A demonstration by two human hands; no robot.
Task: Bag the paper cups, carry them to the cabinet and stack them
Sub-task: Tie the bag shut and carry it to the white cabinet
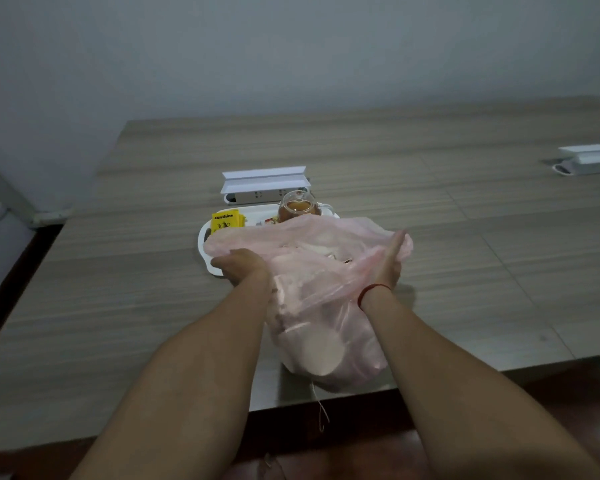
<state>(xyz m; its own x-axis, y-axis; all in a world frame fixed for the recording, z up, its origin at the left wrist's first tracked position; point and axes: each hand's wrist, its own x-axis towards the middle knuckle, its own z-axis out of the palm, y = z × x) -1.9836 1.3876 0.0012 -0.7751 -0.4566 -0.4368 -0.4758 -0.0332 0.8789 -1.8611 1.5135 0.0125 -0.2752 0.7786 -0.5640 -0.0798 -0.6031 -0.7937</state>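
A thin pink plastic bag (312, 268) lies on the wooden table (118, 306) near its front edge. White paper cups (317, 351) show through its lower part. My left hand (241, 266) grips the left side of the bag's mouth. My right hand (390, 263), a red string on its wrist, holds the right side with fingers stretched out under the plastic. The mouth is spread wide between both hands.
Behind the bag sits a white tray (205, 240) with a yellow "sunshine" packet (226, 220) and a glass teapot (297, 206). A raised white socket box (265, 185) stands behind it, another (591, 157) at far right. Dark floor lies below the table edge.
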